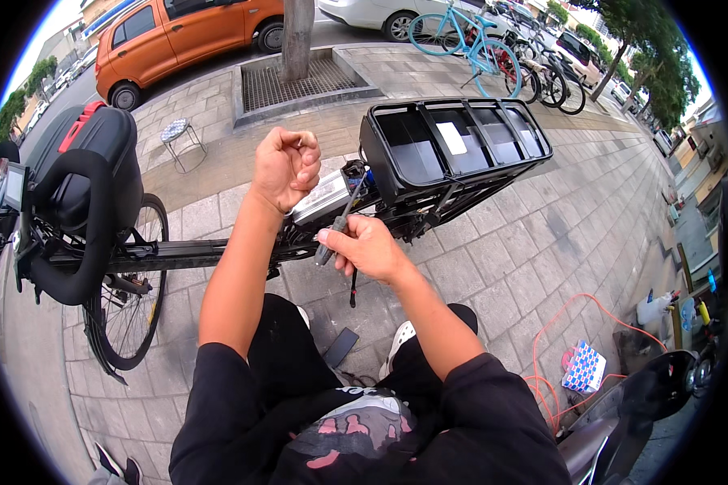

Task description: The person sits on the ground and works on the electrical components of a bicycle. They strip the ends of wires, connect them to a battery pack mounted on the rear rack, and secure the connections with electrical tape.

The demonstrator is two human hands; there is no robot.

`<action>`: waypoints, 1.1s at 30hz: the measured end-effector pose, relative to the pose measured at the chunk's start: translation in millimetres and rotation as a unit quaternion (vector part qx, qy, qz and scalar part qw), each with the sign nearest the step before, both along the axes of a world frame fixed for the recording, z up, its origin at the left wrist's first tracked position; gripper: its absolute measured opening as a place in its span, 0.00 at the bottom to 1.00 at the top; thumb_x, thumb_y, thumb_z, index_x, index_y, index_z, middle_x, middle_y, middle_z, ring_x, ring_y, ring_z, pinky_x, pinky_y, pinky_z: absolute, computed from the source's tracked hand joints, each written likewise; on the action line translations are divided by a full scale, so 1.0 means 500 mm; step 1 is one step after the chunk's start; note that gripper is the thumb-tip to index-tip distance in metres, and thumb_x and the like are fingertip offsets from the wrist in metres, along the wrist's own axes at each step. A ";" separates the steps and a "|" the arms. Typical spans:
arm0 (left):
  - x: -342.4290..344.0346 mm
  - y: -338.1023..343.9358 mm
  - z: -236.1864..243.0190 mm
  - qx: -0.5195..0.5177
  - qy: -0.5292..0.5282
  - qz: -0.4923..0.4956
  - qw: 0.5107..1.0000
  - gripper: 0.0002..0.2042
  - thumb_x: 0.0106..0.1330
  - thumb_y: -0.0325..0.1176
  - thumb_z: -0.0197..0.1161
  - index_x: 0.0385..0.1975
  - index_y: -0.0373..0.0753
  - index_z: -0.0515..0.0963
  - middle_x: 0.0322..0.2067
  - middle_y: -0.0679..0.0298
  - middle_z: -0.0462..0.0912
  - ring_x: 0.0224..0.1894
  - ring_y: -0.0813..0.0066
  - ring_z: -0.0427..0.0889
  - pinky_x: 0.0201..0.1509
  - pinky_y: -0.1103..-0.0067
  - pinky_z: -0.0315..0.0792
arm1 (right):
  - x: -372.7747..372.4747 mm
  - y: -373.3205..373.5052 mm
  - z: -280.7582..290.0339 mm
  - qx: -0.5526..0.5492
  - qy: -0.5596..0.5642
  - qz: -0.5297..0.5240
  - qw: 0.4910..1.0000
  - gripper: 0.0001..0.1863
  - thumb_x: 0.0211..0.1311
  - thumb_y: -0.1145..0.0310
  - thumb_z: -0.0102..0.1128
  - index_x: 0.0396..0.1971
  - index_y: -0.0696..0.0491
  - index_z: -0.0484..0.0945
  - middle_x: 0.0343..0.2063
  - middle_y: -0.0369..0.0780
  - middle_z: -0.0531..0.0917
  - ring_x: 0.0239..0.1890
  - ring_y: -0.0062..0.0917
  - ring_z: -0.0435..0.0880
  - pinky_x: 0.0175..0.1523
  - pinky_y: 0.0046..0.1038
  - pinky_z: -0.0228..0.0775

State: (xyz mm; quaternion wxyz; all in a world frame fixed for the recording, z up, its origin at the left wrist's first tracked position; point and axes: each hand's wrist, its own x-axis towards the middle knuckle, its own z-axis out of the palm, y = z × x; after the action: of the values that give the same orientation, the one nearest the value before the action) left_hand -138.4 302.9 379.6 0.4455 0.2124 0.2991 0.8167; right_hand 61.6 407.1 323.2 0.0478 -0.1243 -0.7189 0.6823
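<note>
From my end, I see the right hand (370,250) closed around the grip of a screwdriver (323,256), whose shaft slants up and forward across the end of the silver box (319,201) on the black bicycle (190,254). The left hand (287,168) hangs above the box, fingers curled inward; whether it pinches something small, I cannot tell. Beside the box, bluish wiring (370,176) sits exposed next to the black rear rack (387,182), which I judge leaves little working room. For good screwdriver work here, I would line the shaft up straight with any fastener, seat the tip fully before twisting, and turn under steady pressure so the head does not strip. I would lower the left hand to brace the box, out of the shaft's path, and steer the tip clear of the wiring, since a slip could nick it. Whether the tip touches anything, I cannot make out
</note>
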 end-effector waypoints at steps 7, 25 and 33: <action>-0.007 -0.108 -0.041 0.063 -0.121 0.045 0.990 0.15 0.81 0.42 0.57 0.41 0.36 0.78 0.20 0.73 0.69 0.12 0.85 0.58 0.10 0.84 0.50 | -0.123 0.011 0.058 -0.186 0.044 -0.021 0.981 0.18 0.74 0.56 0.73 0.33 0.55 0.79 0.23 0.33 0.79 0.17 0.16 0.77 0.19 0.23 0.71; -0.078 -0.090 -0.134 -0.183 0.303 0.258 0.899 0.21 0.74 0.37 0.75 0.57 0.27 0.85 0.43 0.59 0.91 0.46 0.77 0.87 0.52 0.78 0.79 | -0.297 0.029 0.001 -0.342 0.061 -0.089 0.933 0.13 0.80 0.57 0.64 0.41 0.52 0.81 0.30 0.37 0.86 0.28 0.23 0.86 0.31 0.31 0.81; -0.081 -0.093 -0.126 -0.189 0.309 0.259 0.895 0.21 0.73 0.37 0.75 0.56 0.26 0.85 0.42 0.58 0.91 0.47 0.75 0.88 0.51 0.77 0.80 | -0.301 0.023 0.008 -0.332 0.072 -0.101 0.935 0.15 0.80 0.58 0.64 0.42 0.56 0.80 0.30 0.38 0.86 0.26 0.24 0.86 0.28 0.31 0.83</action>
State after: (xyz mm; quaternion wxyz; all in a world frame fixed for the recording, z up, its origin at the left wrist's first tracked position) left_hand -179.0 256.2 316.8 0.1348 0.2806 0.6146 0.7248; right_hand -88.8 418.4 327.2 0.1235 -0.1555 -0.4293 0.8810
